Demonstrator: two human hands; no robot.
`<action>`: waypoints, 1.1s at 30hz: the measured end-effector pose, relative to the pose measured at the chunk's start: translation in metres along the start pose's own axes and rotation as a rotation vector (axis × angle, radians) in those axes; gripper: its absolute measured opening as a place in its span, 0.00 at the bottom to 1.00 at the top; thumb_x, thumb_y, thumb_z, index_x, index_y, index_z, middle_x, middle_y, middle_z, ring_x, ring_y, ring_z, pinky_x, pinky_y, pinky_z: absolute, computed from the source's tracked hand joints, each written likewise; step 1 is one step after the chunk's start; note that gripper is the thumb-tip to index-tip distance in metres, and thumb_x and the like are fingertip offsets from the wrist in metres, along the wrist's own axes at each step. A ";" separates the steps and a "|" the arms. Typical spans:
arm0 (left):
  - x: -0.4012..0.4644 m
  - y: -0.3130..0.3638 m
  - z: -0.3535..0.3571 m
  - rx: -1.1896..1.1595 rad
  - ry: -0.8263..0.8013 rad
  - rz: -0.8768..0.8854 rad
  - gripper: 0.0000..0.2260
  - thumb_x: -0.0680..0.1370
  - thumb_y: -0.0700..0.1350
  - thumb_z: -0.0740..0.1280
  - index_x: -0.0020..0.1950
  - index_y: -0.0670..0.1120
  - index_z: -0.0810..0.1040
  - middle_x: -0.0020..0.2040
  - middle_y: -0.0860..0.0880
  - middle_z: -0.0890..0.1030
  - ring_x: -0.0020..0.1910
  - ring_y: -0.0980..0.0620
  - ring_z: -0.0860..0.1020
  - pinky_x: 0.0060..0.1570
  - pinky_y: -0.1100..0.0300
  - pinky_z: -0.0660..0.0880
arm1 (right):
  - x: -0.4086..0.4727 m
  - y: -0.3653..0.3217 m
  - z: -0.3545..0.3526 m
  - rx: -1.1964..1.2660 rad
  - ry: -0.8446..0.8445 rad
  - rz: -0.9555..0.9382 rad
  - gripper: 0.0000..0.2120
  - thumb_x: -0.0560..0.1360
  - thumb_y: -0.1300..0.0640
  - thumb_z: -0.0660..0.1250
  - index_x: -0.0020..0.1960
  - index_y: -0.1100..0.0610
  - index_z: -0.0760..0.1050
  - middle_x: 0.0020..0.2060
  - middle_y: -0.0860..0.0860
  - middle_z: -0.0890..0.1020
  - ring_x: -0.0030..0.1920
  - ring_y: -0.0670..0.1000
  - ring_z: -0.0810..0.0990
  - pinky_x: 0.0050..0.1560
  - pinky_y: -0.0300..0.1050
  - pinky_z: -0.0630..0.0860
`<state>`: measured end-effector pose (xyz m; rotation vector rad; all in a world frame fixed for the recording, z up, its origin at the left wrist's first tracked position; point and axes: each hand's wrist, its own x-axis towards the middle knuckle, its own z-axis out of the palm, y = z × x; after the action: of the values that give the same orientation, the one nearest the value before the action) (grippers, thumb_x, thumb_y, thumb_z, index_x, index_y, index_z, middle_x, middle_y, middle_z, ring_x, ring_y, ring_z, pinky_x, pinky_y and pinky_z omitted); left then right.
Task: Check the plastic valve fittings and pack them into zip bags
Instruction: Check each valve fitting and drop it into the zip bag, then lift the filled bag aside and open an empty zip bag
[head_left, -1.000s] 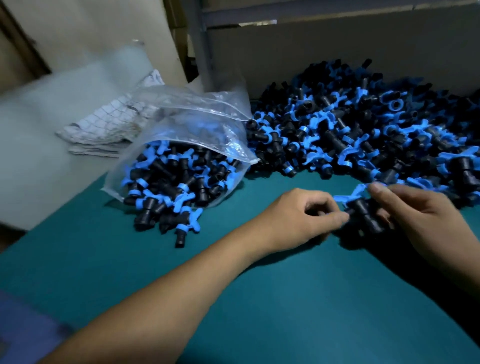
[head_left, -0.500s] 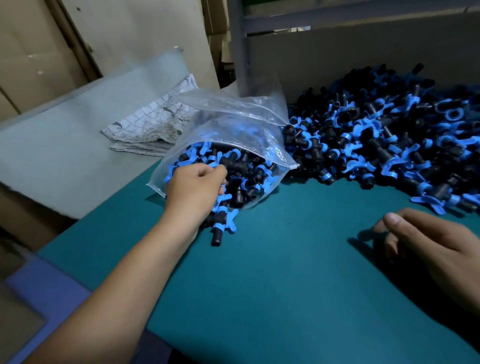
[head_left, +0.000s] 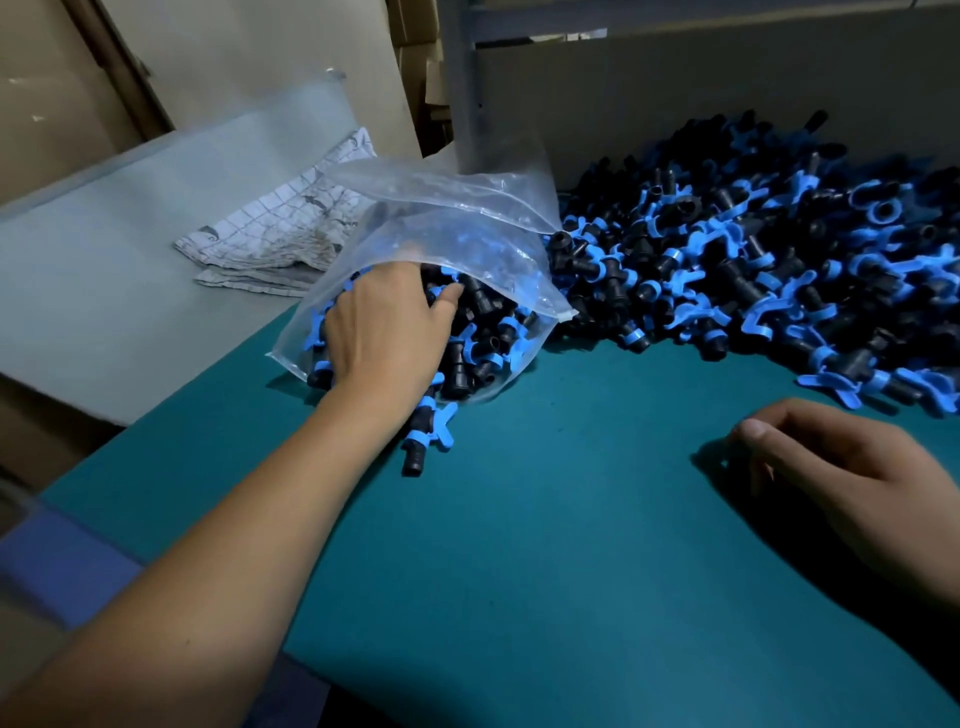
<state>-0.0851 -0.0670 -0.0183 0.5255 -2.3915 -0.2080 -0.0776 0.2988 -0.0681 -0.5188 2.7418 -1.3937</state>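
Observation:
A clear zip bag (head_left: 467, 228) lies on its side on the teal mat (head_left: 519, 545), its mouth facing me and stuffed with black and blue valve fittings. My left hand (head_left: 387, 332) reaches into the mouth and rests on the fittings inside, thumb stretched right and fingertips hidden under the plastic film. One fitting (head_left: 423, 436) pokes out of the mouth beside my wrist. A big loose pile of the same fittings (head_left: 753, 260) covers the mat's far right. My right hand (head_left: 841, 478) rests on the mat near the pile, fingers loosely curled and holding nothing.
A folded checked cloth (head_left: 280, 234) lies behind the bag on a grey panel (head_left: 104, 260) at the left. A grey board (head_left: 675, 88) walls off the back of the pile. The mat's left edge runs diagonally under my left forearm.
A second ago both hands held a fitting in front of the pile. My left hand has since swung left and pushed into the bag. My right hand has settled on the mat with nothing in it.

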 end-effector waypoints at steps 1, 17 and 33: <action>-0.002 -0.003 -0.003 -0.068 -0.011 -0.002 0.19 0.81 0.61 0.68 0.42 0.46 0.77 0.35 0.48 0.77 0.38 0.42 0.75 0.36 0.51 0.67 | 0.001 0.006 0.000 -0.002 -0.008 -0.007 0.29 0.79 0.26 0.64 0.60 0.51 0.81 0.37 0.52 0.85 0.27 0.55 0.78 0.23 0.46 0.71; -0.034 -0.166 -0.022 -0.118 -0.180 -0.250 0.34 0.75 0.69 0.68 0.72 0.50 0.66 0.51 0.54 0.79 0.53 0.46 0.79 0.50 0.47 0.77 | 0.023 -0.113 0.165 -0.544 -0.028 -0.784 0.36 0.79 0.40 0.69 0.82 0.50 0.63 0.84 0.59 0.56 0.83 0.61 0.57 0.80 0.60 0.60; -0.048 -0.166 -0.012 -0.265 -0.087 0.001 0.05 0.82 0.41 0.65 0.48 0.47 0.70 0.37 0.40 0.78 0.39 0.33 0.77 0.38 0.40 0.74 | 0.129 -0.155 0.234 -0.760 0.110 -1.341 0.13 0.86 0.48 0.61 0.56 0.53 0.82 0.67 0.54 0.81 0.67 0.59 0.79 0.79 0.61 0.63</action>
<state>0.0085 -0.1969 -0.0838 0.3979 -2.3983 -0.5491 -0.1164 -0.0075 -0.0693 -2.6402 2.8475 -0.1392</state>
